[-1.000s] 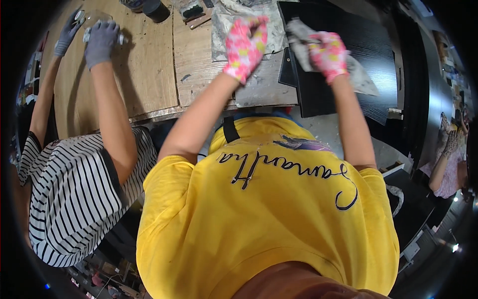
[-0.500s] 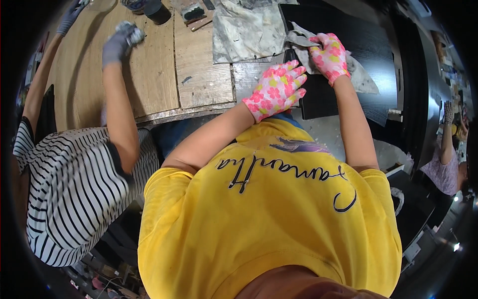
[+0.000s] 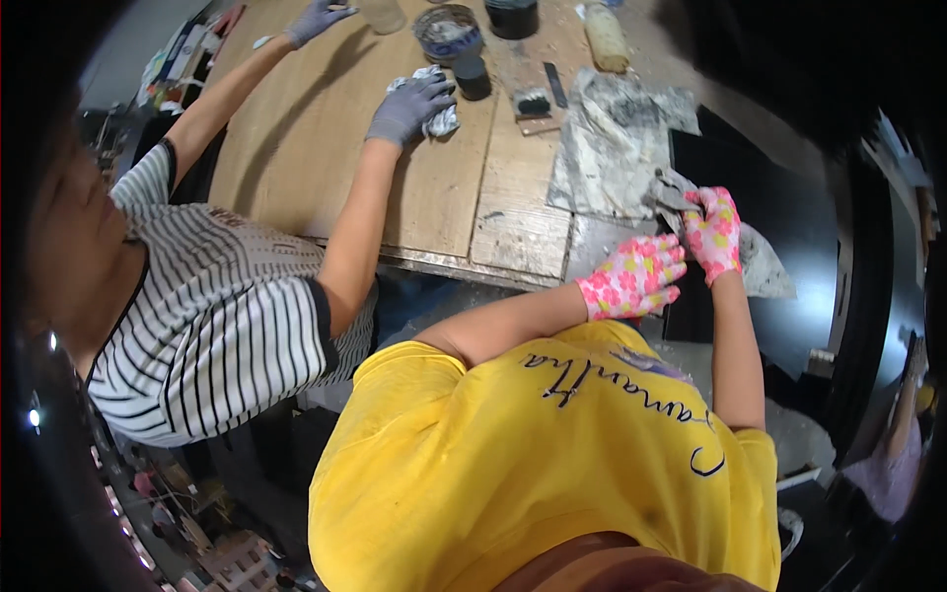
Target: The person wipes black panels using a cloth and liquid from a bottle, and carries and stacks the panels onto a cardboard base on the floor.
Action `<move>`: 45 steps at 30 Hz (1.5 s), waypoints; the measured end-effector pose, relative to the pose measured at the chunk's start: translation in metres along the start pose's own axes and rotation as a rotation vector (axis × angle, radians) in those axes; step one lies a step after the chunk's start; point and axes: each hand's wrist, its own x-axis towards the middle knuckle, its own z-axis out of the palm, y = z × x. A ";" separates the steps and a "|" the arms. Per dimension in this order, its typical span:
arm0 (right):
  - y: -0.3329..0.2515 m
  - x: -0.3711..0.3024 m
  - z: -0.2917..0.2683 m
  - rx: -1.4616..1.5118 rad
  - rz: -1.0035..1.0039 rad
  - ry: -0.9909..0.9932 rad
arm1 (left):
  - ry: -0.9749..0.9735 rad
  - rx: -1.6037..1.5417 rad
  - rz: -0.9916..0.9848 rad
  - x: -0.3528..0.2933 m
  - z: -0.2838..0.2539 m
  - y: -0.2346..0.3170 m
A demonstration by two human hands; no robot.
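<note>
Gripping a grey rag [image 3: 673,187] over the black panel [image 3: 794,212], the right hand [image 3: 713,237], in a pink floral glove, has its fingers closed on it. Paler cloth [image 3: 767,268] shows on that hand's right side, lying on the panel; whether it is the same piece cannot be told. The left hand [image 3: 633,276], gloved alike, is just beside the right one near the panel's left edge, fingers stretched out and slightly apart, with nothing visible in it; whether it touches the panel is unclear. Handling of the rag looks under way rather than finished, since it is in the fingers and not laid down. What of the panel is done and what is left does not show on its dark, glossy face. Left of the panel, a stained sheet of cloth [image 3: 617,138] lies on the worktop [image 3: 424,202], with a black-topped block [image 3: 533,103] beside it. Farther left, a co-worker's grey-gloved hand [image 3: 409,111] rests on a white cloth [image 3: 444,123].
</note>
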 end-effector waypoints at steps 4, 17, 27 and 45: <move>0.025 0.007 0.000 -0.036 -0.087 0.060 | 0.104 -0.043 0.088 0.002 -0.004 -0.012; 0.066 0.015 -0.031 -0.173 0.271 0.164 | -0.027 0.009 -0.088 0.004 -0.005 -0.005; 0.020 0.015 -0.006 -0.049 0.096 -0.030 | 0.000 -0.007 -0.073 0.004 -0.004 -0.009; 0.001 0.007 0.004 -0.071 -0.038 -0.163 | -0.021 -0.021 -0.062 0.007 0.002 -0.006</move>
